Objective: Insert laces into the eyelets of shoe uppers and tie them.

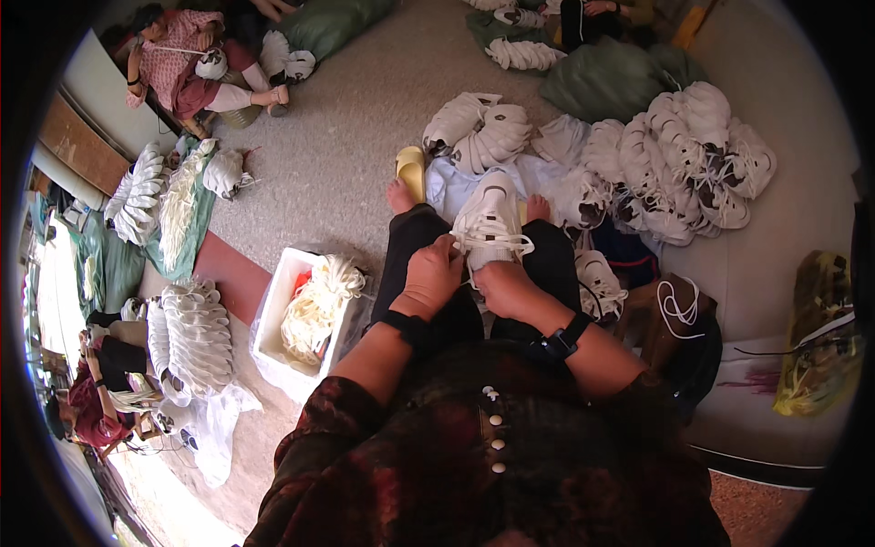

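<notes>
A white shoe (489, 205) lies between my knees, toe pointing away from me. White shoelace (497, 242) runs across its tongue and loops out on the right. My left hand (432, 275) is closed at the shoe's left side, with thumb and fingertips pinched at the lace. Against the grey heel collar, my right hand (510, 290) is closed on the shoe, its fingertips partly hidden. To my left stands a white foam box (266, 335) holding a bundle of cream laces (321, 305).
White shoe uppers (679, 155) are heaped at the right, beside a green sack (602, 80). More stacked uppers (196, 333) stand at the left. A yellow slipper (411, 173) is by my foot. Co-workers sit at upper left (182, 55) and lower left (91, 401).
</notes>
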Demonstrator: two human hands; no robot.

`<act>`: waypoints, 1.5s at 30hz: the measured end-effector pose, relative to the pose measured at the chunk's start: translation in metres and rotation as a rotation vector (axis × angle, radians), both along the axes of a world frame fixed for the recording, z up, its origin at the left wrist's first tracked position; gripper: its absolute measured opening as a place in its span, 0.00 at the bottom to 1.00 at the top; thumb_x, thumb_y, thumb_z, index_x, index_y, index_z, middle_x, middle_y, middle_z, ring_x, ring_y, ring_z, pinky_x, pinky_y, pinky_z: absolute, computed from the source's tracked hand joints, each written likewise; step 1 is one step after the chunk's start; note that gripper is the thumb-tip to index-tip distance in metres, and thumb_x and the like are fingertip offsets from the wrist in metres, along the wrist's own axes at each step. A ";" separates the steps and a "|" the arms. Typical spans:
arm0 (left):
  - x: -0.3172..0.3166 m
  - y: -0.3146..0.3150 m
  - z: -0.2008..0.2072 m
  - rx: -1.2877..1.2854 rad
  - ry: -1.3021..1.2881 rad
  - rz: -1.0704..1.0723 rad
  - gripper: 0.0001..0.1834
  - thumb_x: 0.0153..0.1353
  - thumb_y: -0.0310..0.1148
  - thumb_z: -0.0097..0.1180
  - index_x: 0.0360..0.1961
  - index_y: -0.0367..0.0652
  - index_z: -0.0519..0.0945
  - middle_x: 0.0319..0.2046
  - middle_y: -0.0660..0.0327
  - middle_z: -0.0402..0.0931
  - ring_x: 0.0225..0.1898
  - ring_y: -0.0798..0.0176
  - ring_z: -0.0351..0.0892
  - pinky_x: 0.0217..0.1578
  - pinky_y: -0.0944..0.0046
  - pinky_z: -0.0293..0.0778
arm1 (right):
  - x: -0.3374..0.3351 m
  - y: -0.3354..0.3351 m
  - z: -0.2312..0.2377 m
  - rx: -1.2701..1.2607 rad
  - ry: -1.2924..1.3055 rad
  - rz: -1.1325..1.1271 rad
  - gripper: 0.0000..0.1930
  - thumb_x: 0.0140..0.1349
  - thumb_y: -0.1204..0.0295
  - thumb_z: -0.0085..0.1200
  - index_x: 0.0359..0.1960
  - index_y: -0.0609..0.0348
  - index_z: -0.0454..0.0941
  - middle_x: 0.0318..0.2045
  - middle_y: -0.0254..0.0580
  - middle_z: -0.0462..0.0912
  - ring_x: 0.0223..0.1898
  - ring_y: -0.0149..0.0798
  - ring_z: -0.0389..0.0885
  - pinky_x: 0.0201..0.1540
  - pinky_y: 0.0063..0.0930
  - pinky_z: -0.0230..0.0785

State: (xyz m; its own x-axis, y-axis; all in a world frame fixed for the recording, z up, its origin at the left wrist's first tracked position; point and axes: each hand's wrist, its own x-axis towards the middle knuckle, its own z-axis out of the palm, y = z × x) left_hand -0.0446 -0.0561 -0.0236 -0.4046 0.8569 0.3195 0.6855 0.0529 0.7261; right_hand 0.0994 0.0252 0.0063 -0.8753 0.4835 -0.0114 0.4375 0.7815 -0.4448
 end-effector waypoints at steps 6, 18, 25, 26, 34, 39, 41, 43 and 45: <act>0.004 0.003 0.005 -0.004 -0.227 0.044 0.18 0.47 0.25 0.58 0.41 0.36 0.72 0.25 0.59 0.77 0.28 0.62 0.79 0.32 0.66 0.74 | 0.039 -0.005 0.002 0.050 0.043 0.185 0.05 0.47 0.76 0.51 0.28 0.61 0.74 0.26 0.55 0.74 0.28 0.54 0.76 0.32 0.42 0.70; -0.019 0.012 -0.004 0.418 -1.534 -0.009 0.08 0.58 0.25 0.49 0.40 0.41 0.73 0.31 0.64 0.74 0.33 0.68 0.75 0.36 0.69 0.71 | 0.028 -0.011 -0.004 0.195 0.039 0.133 0.06 0.46 0.74 0.53 0.25 0.62 0.72 0.30 0.53 0.73 0.34 0.51 0.74 0.35 0.43 0.67; -0.039 -0.006 -0.013 0.467 -1.642 0.014 0.09 0.59 0.24 0.49 0.41 0.43 0.73 0.34 0.62 0.76 0.37 0.64 0.77 0.42 0.64 0.72 | 0.061 0.027 0.055 -1.005 1.035 -0.343 0.08 0.51 0.82 0.54 0.34 0.65 0.75 0.33 0.37 0.80 0.35 0.27 0.77 0.44 0.21 0.67; -0.040 -0.006 -0.015 0.449 -1.644 -0.052 0.09 0.59 0.24 0.48 0.41 0.42 0.74 0.34 0.61 0.76 0.37 0.64 0.77 0.41 0.64 0.73 | 0.066 0.028 0.061 -0.916 0.992 -0.354 0.05 0.52 0.82 0.54 0.31 0.64 0.74 0.32 0.36 0.79 0.33 0.26 0.75 0.41 0.20 0.66; -0.031 -0.005 -0.019 0.284 -1.162 -0.115 0.05 0.57 0.24 0.53 0.36 0.39 0.75 0.30 0.64 0.76 0.32 0.68 0.75 0.38 0.71 0.71 | 0.041 -0.005 0.036 -0.115 0.359 -0.064 0.09 0.47 0.81 0.55 0.24 0.63 0.64 0.18 0.33 0.64 0.23 0.25 0.60 0.25 0.23 0.57; -0.002 0.000 0.000 0.126 0.244 -0.473 0.13 0.37 0.25 0.63 0.28 0.41 0.77 0.28 0.59 0.71 0.36 0.54 0.74 0.36 0.59 0.72 | 0.048 0.022 0.054 -0.399 0.694 -0.334 0.08 0.52 0.81 0.53 0.24 0.60 0.65 0.24 0.27 0.69 0.27 0.20 0.63 0.31 0.16 0.58; 0.001 0.009 -0.003 0.036 0.452 -0.443 0.15 0.33 0.27 0.63 0.27 0.42 0.76 0.30 0.58 0.70 0.40 0.54 0.73 0.39 0.57 0.71 | 0.058 0.034 0.054 -0.459 0.811 -0.365 0.06 0.54 0.81 0.53 0.26 0.59 0.67 0.26 0.28 0.72 0.29 0.19 0.66 0.34 0.15 0.61; -0.002 0.009 0.001 0.078 0.277 -0.457 0.16 0.32 0.26 0.63 0.28 0.42 0.75 0.31 0.57 0.71 0.40 0.54 0.73 0.40 0.58 0.71 | 0.069 0.039 0.060 -0.564 0.904 -0.393 0.05 0.53 0.81 0.53 0.28 0.61 0.70 0.28 0.30 0.75 0.30 0.21 0.70 0.36 0.16 0.63; -0.010 0.005 0.016 0.109 -0.094 -0.440 0.19 0.32 0.23 0.64 0.30 0.42 0.73 0.34 0.55 0.73 0.40 0.51 0.73 0.41 0.61 0.70 | 0.086 0.047 0.064 -0.560 0.962 -0.426 0.05 0.54 0.82 0.52 0.29 0.61 0.69 0.29 0.32 0.77 0.31 0.21 0.71 0.37 0.17 0.64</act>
State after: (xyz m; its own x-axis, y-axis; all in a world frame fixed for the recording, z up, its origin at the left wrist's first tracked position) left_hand -0.0550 -0.0513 -0.0080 -0.0416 0.9168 0.3971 0.5570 -0.3087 0.7710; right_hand 0.1853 0.0720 0.0707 -0.4103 0.8742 0.2597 -0.0847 0.2470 -0.9653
